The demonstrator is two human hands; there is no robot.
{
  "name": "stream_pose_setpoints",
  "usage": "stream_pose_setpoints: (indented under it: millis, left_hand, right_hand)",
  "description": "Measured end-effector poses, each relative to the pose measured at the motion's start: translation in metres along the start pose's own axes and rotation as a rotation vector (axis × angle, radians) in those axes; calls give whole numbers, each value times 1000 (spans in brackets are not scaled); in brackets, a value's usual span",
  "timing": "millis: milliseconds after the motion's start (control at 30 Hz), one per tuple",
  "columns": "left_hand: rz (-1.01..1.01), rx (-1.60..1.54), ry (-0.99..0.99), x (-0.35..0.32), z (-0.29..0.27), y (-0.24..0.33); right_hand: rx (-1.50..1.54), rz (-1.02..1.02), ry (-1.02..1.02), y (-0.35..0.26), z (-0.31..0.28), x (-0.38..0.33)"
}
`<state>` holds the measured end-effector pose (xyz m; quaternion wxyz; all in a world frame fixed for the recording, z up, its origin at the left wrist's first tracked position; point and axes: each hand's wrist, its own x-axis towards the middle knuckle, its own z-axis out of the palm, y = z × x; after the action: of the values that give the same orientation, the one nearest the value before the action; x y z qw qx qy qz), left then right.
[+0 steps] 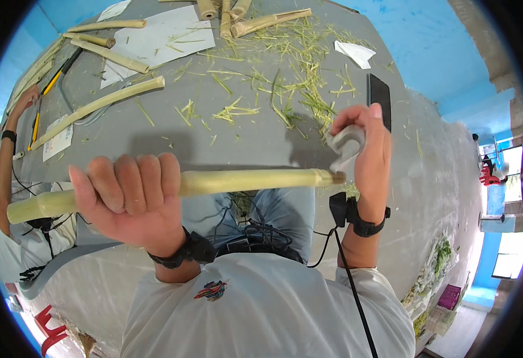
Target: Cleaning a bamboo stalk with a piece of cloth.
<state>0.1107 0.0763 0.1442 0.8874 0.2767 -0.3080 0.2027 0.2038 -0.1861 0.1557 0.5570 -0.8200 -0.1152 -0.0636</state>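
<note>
A pale green bamboo stick (246, 180) lies level across the front of my body, above my lap. My left hand (133, 194) wraps round it towards its left part, palm side up. Near the stick's brown right end is my right hand (372, 143), fingers curled over a bent, pale grey strip (348, 146) that looks like sandpaper. The strip hangs just above the stick end; whether they touch, I cannot tell. Another bamboo stick (103, 108) rests on the grey table (231, 143) beyond my left hand.
Green shavings (297, 77) litter the table. More bamboo pieces (273, 22) lie at the far side, near white paper (160, 45). A dark flat object (379, 98) sits by the right edge. At left, a co-worker's hand (27, 98) is beside yellow-and-black tools (52, 80).
</note>
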Motion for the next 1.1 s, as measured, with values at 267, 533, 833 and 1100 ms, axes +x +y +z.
stream_pose_setpoints:
  millis: [267,533,833,1100]
  left_hand:
    - [48,125,48,4,-2,-5]
    - [103,63,118,8,-17,9]
    - [131,33,150,3,-30,17]
    - [126,23,214,1,-23,-2]
  right_hand:
    - [125,-75,-181,-7,34,-18]
    - [94,-200,-389,5,11,-12]
    - [-241,-423,-665,1,-8,-7]
    - [-228,-451,-553,-28,0,-8]
